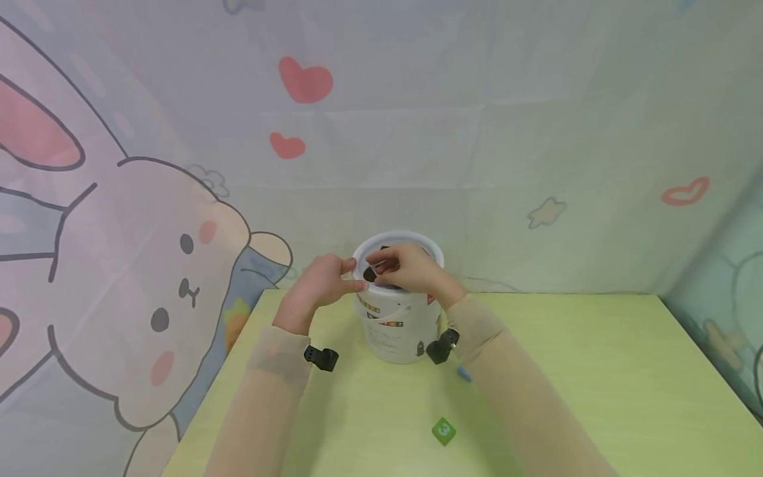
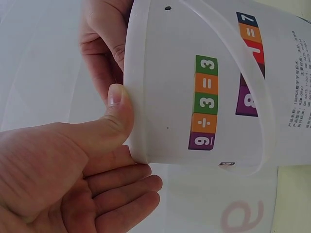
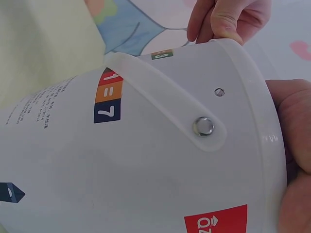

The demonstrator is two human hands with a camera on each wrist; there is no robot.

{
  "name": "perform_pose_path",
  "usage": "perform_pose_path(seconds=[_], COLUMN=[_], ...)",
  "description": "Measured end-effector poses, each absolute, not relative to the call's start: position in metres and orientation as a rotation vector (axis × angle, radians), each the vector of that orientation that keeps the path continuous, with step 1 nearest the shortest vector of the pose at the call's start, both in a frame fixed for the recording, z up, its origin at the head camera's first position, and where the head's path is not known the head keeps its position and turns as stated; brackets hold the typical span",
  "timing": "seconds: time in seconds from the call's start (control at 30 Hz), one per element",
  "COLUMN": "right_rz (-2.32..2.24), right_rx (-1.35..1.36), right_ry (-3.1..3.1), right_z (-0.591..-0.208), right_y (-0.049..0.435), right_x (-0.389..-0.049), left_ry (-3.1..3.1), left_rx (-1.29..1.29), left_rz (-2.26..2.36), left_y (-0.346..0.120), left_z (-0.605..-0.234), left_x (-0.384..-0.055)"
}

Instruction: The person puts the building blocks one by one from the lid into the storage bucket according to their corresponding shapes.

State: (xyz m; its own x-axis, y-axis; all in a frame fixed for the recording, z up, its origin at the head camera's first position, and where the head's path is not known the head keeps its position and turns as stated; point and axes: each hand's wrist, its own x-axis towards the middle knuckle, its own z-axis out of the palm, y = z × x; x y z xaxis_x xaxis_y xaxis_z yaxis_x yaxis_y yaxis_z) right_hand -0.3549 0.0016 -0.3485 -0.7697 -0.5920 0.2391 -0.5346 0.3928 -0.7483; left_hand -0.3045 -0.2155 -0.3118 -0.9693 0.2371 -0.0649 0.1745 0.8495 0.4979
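Observation:
A white bucket (image 1: pixel 390 334) stands upright at the back of the table, with printed coloured number blocks and a white handle (image 3: pixel 165 97) hanging down its side. My left hand (image 1: pixel 322 281) grips the bucket's rim (image 2: pixel 137 97) at the left, its thumb on the rim. Over the bucket's mouth, my right hand (image 1: pixel 411 268) reaches in from the right with bent fingers. Dark shapes show inside beside those fingers. The rim hides part of the right hand in both wrist views, so whether it holds anything cannot be seen.
On the yellow-green table (image 1: pixel 572 371) lies a green block (image 1: pixel 444 430) with a white 3, near the front. A small blue piece (image 1: pixel 463 373) lies beside the right forearm. A cloth with a printed rabbit (image 1: pixel 155 278) and hearts hangs behind the table.

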Motion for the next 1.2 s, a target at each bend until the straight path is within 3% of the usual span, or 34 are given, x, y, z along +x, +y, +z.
perform_pose_path(seconds=[0.47,0.67,1.03,1.2], right_rz=[-1.345,-1.703,-2.202,-2.142], right_rx=[-1.061,-1.033,-1.044,-1.016], right_ry=[2.604,2.489,2.251,2.273], right_z=[-0.349,-0.351,-0.383,-0.410], right_y=[0.002,0.011,0.071,0.102], right_x=[-0.353,-0.344,-0.320,-0.313], left_ry=[2.895,2.906,2.916,2.911], left_rx=[0.322,0.346,0.351,0.367], left_rz=[0.765,0.757,0.765,0.782], left_y=[-0.217,-0.218,-0.218,-0.221], left_z=[-0.311,-0.311,-0.312,-0.312], left_x=[-0.305,-0.305,-0.306,-0.307])
